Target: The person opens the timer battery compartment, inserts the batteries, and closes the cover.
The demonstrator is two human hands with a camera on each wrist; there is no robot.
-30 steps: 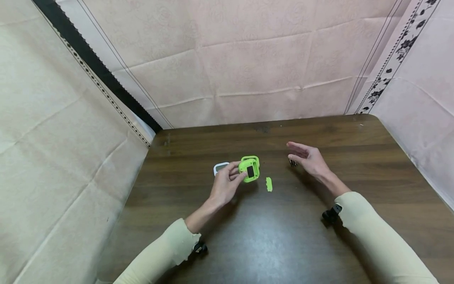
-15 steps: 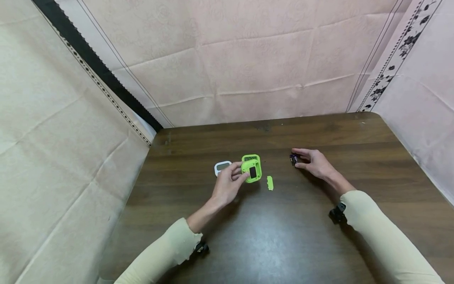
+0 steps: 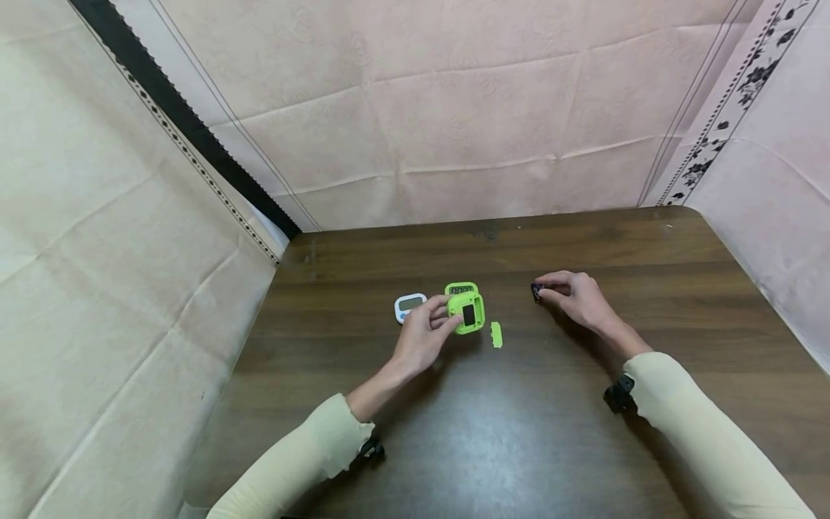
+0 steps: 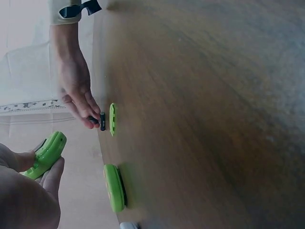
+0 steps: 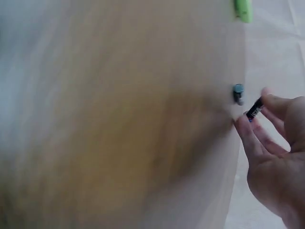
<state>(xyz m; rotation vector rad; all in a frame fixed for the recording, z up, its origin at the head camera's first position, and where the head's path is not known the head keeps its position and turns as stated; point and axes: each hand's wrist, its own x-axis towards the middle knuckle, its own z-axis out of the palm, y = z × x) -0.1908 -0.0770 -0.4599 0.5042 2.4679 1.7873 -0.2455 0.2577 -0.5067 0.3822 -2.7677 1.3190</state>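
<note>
I lose much of the green timer (image 3: pixel 462 287) behind the held timer (image 3: pixel 468 315); the white timer (image 3: pixel 408 305) to its left is part-covered, the battery (image 5: pixel 255 109) to its right too small to read.

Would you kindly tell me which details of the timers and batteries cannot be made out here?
- White timer: in the head view, the left hand covers its lower right; the left wrist view's bottom edge cuts it off.
- Lying green timer: in the head view, the held green timer hides its lower part.
- Any lettering on the battery in the right hand: too small and blurred in the right wrist view.
</note>
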